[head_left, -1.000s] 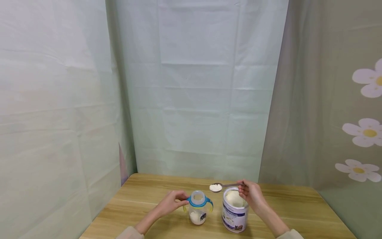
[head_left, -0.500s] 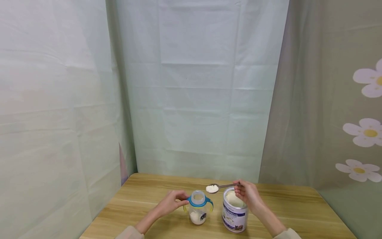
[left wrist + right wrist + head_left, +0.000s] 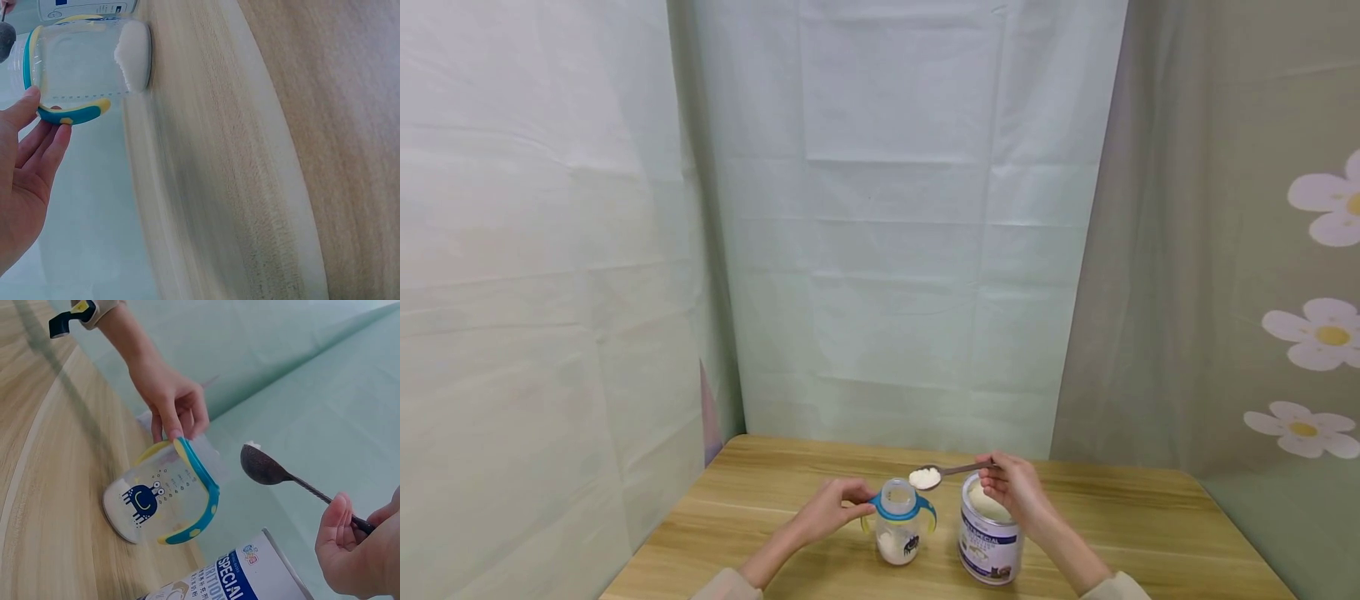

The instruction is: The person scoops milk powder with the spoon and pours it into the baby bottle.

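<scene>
My left hand (image 3: 835, 510) pinches one blue-and-yellow handle (image 3: 75, 114) of a clear baby bottle (image 3: 898, 530) standing uncapped on the table. White powder (image 3: 132, 56) lies in the bottom of the bottle. In my right hand (image 3: 1017, 492) is a dark metal spoon (image 3: 267, 467), pinched by its handle and heaped with white powder (image 3: 925, 477). The spoon's bowl hangs just right of the bottle's open mouth and slightly above it. Below the right hand stands an open tin (image 3: 989, 557) with pale powder (image 3: 987, 503) inside, its top partly hidden by that hand.
The wooden table (image 3: 1112, 533) has rounded far corners. Pale green cloth (image 3: 895, 317) hangs behind it, with more cloth on the left and a flower-printed curtain (image 3: 1180, 250) on the right. The tin stands close to the bottle's right side.
My right hand has moved left, carrying the loaded spoon from above the tin's left side nearly to the bottle's mouth. The left hand, bottle and tin have stayed in place.
</scene>
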Tool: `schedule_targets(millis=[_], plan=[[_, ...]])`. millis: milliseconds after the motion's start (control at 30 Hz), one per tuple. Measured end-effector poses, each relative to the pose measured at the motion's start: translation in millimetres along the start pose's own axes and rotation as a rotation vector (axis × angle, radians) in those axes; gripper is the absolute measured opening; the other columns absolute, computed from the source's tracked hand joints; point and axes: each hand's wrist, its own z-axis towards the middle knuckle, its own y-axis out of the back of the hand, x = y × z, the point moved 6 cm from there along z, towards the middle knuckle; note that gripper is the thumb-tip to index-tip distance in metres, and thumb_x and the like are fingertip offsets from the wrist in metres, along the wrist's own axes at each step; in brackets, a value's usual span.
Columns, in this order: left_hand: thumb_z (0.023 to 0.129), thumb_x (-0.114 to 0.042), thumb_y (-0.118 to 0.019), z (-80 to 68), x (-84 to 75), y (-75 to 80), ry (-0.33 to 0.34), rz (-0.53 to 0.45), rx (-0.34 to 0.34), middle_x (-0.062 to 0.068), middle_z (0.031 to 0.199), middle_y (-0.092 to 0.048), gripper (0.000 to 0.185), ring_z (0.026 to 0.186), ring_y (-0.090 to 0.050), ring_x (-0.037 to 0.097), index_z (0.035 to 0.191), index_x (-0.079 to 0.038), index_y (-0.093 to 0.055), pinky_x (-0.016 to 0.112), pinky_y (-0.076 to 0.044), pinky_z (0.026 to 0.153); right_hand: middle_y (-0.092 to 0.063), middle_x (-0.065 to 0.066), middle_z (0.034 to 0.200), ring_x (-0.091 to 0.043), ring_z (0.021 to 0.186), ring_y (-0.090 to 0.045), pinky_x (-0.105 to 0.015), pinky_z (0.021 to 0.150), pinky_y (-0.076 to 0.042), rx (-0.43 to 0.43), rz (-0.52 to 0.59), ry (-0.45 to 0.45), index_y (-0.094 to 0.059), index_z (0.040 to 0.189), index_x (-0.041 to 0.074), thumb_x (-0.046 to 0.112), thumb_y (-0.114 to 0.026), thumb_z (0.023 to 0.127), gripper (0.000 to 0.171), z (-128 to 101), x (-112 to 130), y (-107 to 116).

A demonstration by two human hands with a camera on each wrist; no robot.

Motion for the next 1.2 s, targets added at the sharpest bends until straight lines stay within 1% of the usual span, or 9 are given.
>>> schedule_targets(millis=[100, 300, 467, 667, 900, 1000, 1200], plan=[[0.092, -0.028, -0.065, -0.6, 0.3, 0.2, -0.001, 0.003, -0.001, -0.003, 0.097, -0.073, 0.016, 0.089, -0.067, 0.003, 0.1, -0.015, -0.07, 0.026, -0.055, 0.077, -0.059, 0.001, 0.079, -0.007, 0.069, -0.055, -0.017, 0.064, -0.05, -0.001, -0.005, -0.002, -0.061, 0.105, -0.001, 0.016, -0.034, 0.104, 0.032, 0.6, -0.5, -3.0], [0.092, -0.028, -0.065, -0.5, 1.0, 1.2, 0.01, -0.004, 0.005, -0.002, 0.097, -0.073, 0.016, 0.088, -0.066, 0.003, 0.099, -0.014, -0.069, 0.022, -0.054, 0.075, -0.06, 0.001, 0.08, -0.008, 0.07, -0.056, -0.017, 0.064, -0.05, 0.001, -0.016, 0.001, -0.061, 0.106, -0.002, 0.016, -0.035, 0.103, 0.032, 2.4, -1.4, -7.1], [0.093, -0.027, -0.065, -0.2, 0.7, 1.9, -0.011, -0.012, 0.006, 0.001, 0.097, -0.073, 0.018, 0.088, -0.066, 0.004, 0.099, -0.011, -0.069, 0.023, -0.054, 0.075, -0.061, 0.001, 0.08, -0.008, 0.07, -0.056, -0.018, 0.063, -0.05, 0.007, -0.028, 0.009, -0.061, 0.108, -0.005, 0.015, -0.034, 0.104, 0.033, 3.8, -1.1, -11.9], [0.092, -0.028, -0.065, 0.0, 1.1, 1.7, -0.004, -0.003, 0.006, -0.002, 0.097, -0.073, 0.017, 0.088, -0.066, 0.003, 0.099, -0.014, -0.069, 0.021, -0.054, 0.075, -0.061, 0.0, 0.079, -0.008, 0.069, -0.056, -0.018, 0.063, -0.05, 0.007, -0.031, 0.021, -0.059, 0.111, -0.009, 0.014, -0.035, 0.104, 0.034, 3.5, -0.2, -16.6], [0.092, -0.028, -0.065, -1.4, 0.2, 1.4, 0.002, -0.006, 0.007, -0.002, 0.098, -0.073, 0.016, 0.088, -0.066, 0.003, 0.1, -0.014, -0.069, 0.021, -0.053, 0.075, -0.062, 0.0, 0.079, -0.008, 0.068, -0.057, -0.019, 0.063, -0.051, 0.042, -0.046, 0.056, -0.059, 0.111, -0.009, 0.015, -0.037, 0.104, 0.034, 2.1, 1.0, -22.5], [0.092, -0.029, -0.065, -1.4, -0.4, 2.5, -0.004, 0.001, 0.002, -0.002, 0.098, -0.073, 0.017, 0.089, -0.067, 0.003, 0.1, -0.015, -0.07, 0.021, -0.053, 0.075, -0.061, 0.0, 0.078, -0.009, 0.069, -0.057, -0.019, 0.063, -0.051, 0.028, -0.051, 0.068, -0.059, 0.11, -0.01, 0.015, -0.039, 0.104, 0.033, 2.4, 2.0, -24.2], [0.092, -0.029, -0.066, -2.1, -0.7, 4.1, 0.003, 0.004, 0.002, -0.003, 0.097, -0.073, 0.013, 0.088, -0.067, 0.003, 0.099, -0.019, -0.07, 0.021, -0.053, 0.075, -0.061, -0.003, 0.08, -0.01, 0.07, -0.056, -0.02, 0.063, -0.051, 0.036, -0.1, 0.092, -0.057, 0.112, -0.012, 0.016, -0.039, 0.104, 0.035, 4.0, 2.1, -30.9]])
